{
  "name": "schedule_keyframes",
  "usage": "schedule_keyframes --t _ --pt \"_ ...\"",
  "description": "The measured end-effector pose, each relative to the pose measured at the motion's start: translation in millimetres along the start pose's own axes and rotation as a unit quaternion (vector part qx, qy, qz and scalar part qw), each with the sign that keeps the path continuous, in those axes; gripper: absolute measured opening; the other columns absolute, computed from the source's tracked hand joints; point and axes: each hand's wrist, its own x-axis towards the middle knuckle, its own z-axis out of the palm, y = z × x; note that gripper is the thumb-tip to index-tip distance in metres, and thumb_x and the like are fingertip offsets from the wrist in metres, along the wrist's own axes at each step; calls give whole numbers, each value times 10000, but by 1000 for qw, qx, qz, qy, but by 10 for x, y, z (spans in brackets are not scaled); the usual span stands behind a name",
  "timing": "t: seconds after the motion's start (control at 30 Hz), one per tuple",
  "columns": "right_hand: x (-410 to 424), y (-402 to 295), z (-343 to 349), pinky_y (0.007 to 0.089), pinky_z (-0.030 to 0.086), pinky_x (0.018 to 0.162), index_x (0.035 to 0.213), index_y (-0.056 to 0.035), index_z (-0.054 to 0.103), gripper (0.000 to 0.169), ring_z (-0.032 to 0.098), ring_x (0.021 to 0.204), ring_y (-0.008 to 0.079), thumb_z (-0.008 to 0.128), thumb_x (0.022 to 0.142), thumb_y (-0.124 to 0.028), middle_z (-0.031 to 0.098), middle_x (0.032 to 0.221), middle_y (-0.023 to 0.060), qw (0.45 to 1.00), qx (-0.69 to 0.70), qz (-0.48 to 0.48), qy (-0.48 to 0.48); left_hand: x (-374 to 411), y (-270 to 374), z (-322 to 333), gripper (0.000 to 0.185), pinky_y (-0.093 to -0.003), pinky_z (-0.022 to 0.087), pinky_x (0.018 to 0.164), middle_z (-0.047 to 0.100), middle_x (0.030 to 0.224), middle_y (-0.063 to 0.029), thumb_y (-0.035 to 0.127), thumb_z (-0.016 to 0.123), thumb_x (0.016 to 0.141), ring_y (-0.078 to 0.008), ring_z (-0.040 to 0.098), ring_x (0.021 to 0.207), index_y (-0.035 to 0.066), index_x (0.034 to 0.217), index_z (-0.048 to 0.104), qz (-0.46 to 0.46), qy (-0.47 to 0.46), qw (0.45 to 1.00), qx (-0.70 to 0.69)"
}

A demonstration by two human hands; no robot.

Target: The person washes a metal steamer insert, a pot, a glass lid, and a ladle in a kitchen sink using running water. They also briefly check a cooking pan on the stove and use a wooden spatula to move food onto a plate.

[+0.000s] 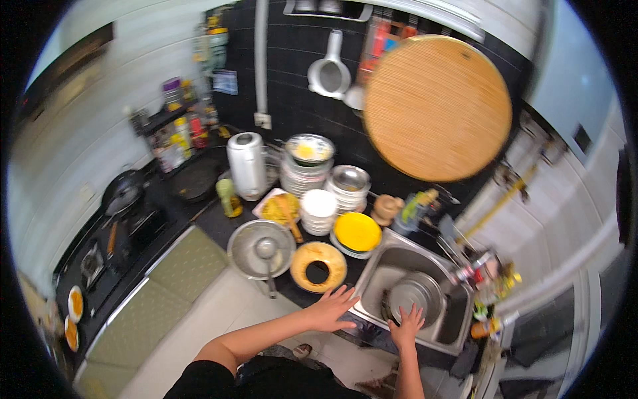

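Note:
My left hand is spread with nothing in it, just below a cream and orange ring-shaped dish at the counter's edge. My right hand has its fingers apart over the near rim of a stainless steel sink. Beyond its fingertips a round metal basin rests in the sink; whether they touch cannot be told. Left of the ring-shaped dish stands a metal bowl with a ladle in it. A yellow plate tops a stack behind my hands.
Stacked bowls, more dishes and a white kettle-like container crowd the counter's back. A round wooden board leans at the wall. Bottles flank the sink at right; a wok is at far left.

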Motion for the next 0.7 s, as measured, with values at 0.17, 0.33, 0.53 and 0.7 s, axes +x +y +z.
schedule_keyframes --t 0.17,0.33,0.53,0.7 --pt "362 -876 338 399 246 1002 1104 -57 542 423 287 1218 378 641 703 -151 300 1322 218 945 297 -115 -78 -1013 -495 -375 715 -494 155 1014 207 1358 -240 497 468 812 -380 171 1271 29 1312 262 -171 96 981 -6" --pt "437 -2151 207 349 278 982 1092 -53 546 372 326 1218 307 618 730 -95 317 1327 177 902 337 -234 -137 -1956 -918 -760 693 -503 154 1014 198 1358 -244 461 517 796 -395 179 1263 38 1298 293 -294 226 928 -44" --pt "360 -3536 471 336 287 975 1082 -62 553 348 349 1208 281 603 739 -88 376 1293 160 860 363 -319 -164 -3017 -1561 -1146 724 -477 116 1030 136 1385 -226 468 532 786 -371 127 1286 46 1313 271 -387 268 882 15" --pt "196 -4817 816 346 316 960 1103 -84 539 360 371 1187 295 604 752 -135 382 1288 155 813 391 -365 -229 -3861 -2047 -1525 747 -477 105 1031 122 1391 -217 470 559 765 -367 110 1290 39 1308 281 -433 278 856 57"
